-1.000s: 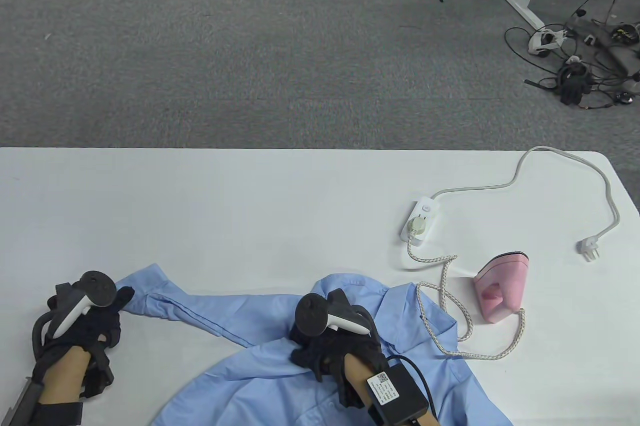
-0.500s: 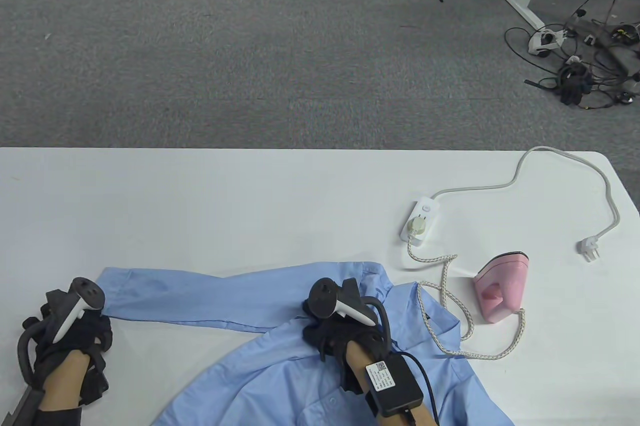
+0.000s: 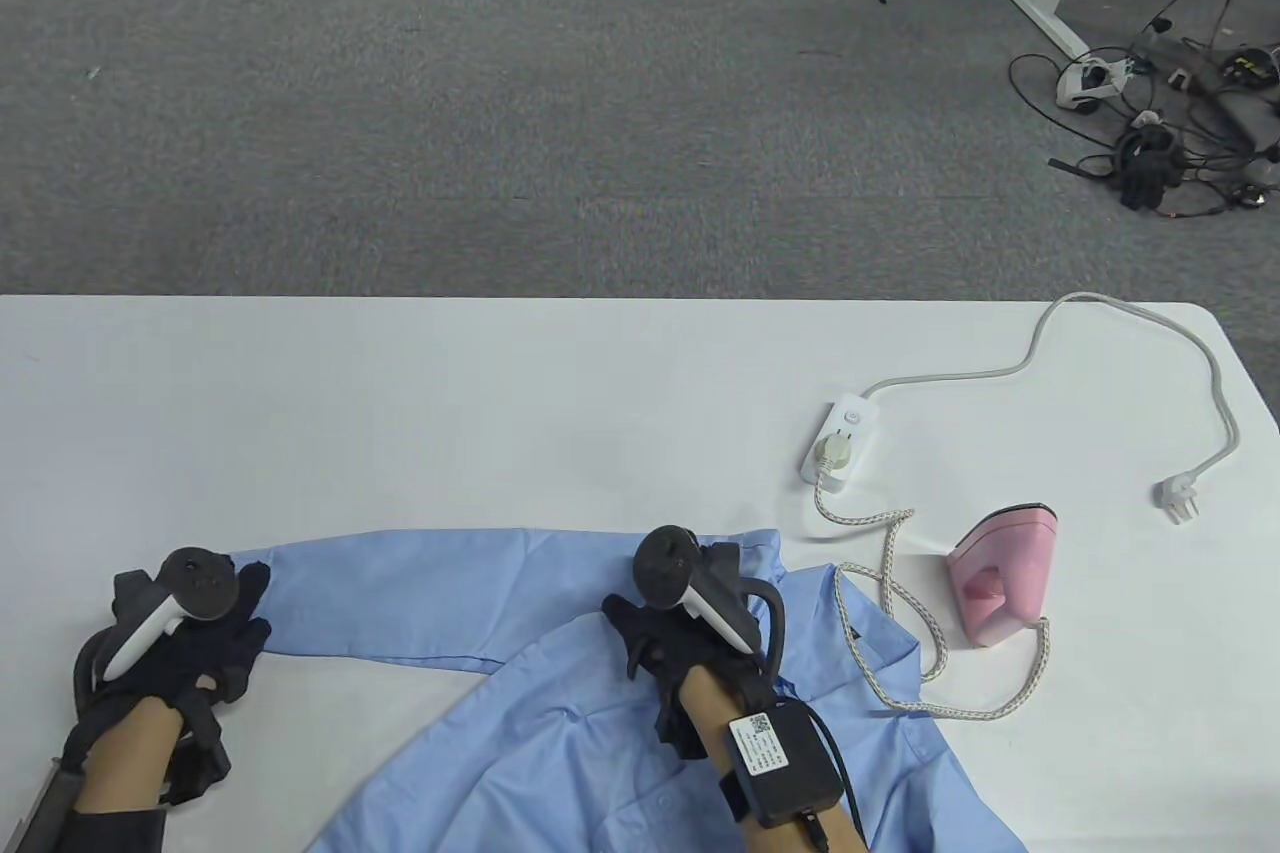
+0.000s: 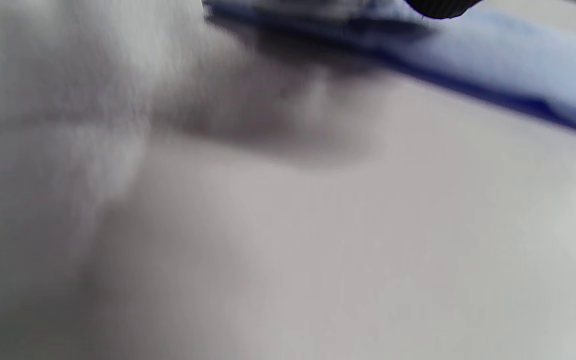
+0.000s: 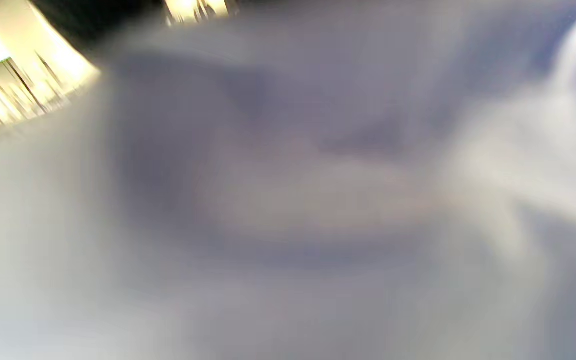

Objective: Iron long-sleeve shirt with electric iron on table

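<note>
A light blue long-sleeve shirt point(image 3: 600, 753) lies at the table's front edge. Its sleeve point(image 3: 400, 593) is stretched flat toward the left. My left hand point(image 3: 248, 601) grips the cuff end of that sleeve; in the blurred left wrist view a dark fingertip point(image 4: 438, 5) sits on the blue sleeve point(image 4: 493, 70). My right hand point(image 3: 640, 638) lies on the shirt's shoulder with its fingers curled into the cloth, mostly hidden under the tracker. The pink iron point(image 3: 1005, 583) stands on the table right of the shirt, untouched. The right wrist view is only blur.
The iron's braided cord point(image 3: 900, 633) loops over the shirt's collar and runs to a white power strip point(image 3: 838, 443). The strip's own cable point(image 3: 1130, 323) curves to a loose plug point(image 3: 1175, 498) near the right edge. Bare white table point(image 3: 400, 413) stretches behind the shirt.
The sleeve was folded and creased a second ago; it now lies pulled out straight to the left. My right hand has slid up and right with the shoulder. The iron has not moved.
</note>
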Motion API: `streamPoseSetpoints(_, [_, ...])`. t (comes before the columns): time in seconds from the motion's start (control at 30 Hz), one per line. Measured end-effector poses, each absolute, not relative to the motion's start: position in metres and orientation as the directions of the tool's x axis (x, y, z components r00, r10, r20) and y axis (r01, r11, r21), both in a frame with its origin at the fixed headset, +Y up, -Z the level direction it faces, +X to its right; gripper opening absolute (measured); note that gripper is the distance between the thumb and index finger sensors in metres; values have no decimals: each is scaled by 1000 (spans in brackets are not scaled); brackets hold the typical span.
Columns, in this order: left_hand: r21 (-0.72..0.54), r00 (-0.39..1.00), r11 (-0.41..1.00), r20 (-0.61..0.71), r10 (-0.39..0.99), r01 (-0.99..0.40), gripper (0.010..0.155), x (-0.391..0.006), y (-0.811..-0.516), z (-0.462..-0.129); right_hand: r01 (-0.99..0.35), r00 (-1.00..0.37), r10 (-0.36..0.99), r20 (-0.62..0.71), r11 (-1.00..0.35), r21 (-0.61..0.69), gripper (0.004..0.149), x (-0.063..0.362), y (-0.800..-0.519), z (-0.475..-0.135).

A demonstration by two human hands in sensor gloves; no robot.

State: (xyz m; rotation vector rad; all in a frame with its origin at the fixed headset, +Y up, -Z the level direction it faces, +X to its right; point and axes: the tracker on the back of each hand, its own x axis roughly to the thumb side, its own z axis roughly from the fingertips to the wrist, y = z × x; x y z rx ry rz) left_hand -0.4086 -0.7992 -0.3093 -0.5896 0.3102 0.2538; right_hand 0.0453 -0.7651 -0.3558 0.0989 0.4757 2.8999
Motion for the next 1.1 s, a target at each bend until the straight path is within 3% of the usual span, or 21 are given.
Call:
streamPoseSetpoints(0.1, [-535,925,791,-368,98,-297,65,-410,-803,-309,-63,-998,69,-4,-880,471,90,45,-787,-365])
streamPoseSetpoints(0.27, [-528,919,795,-383,92,-299,65,-411,-806,-309,-123,-988,153,-1,-789,601,98,68,-793,-376])
streamPoseSetpoints(0.33, [-531,920,793,-379,94,-300,65,-410,-808,-310,-117,-987,161,28,-815,567,95,72,-789,-373])
streamPoseSetpoints(0.37, [-530,921,795,-380,90,-296,65,-409,-808,-311,-139,-982,183,45,-865,481,91,70,-783,-367])
streamPoseSetpoints(0.43, [-530,921,796,-381,84,-292,65,-408,-807,-311,-163,-961,225,160,-930,328,78,56,-770,-349])
streamPoseSetpoints(0.5, [-533,921,796,-381,76,-286,65,-407,-807,-311,-159,-913,248,324,-948,277,74,31,-757,-325])
streamPoseSetpoints(0.6, [-534,921,797,-383,69,-281,65,-407,-808,-312,-109,-812,285,509,-931,348,70,-6,-752,-292])
streamPoseSetpoints(0.7, [-540,922,796,-383,58,-275,65,-407,-807,-312,38,-755,262,601,-898,439,66,-36,-766,-267])
streamPoseSetpoints(0.77, [-539,921,797,-385,55,-273,65,-407,-807,-311,98,-728,321,606,-826,555,65,-43,-777,-257])
streamPoseSetpoints(0.87, [-539,921,797,-387,52,-271,65,-406,-807,-311,61,-682,405,609,-798,599,60,-40,-767,-253])
streamPoseSetpoints(0.93, [-540,920,798,-388,49,-270,65,-406,-807,-312,7,-639,544,544,-703,711,54,-35,-760,-254])
streamPoseSetpoints(1.0, [-539,919,798,-391,45,-268,65,-405,-807,-312,13,-674,638,373,-494,869,54,-27,-768,-255])
streamPoseSetpoints(1.1, [-539,919,799,-391,43,-266,65,-406,-807,-312,-28,-655,635,409,-562,827,54,-22,-768,-258])
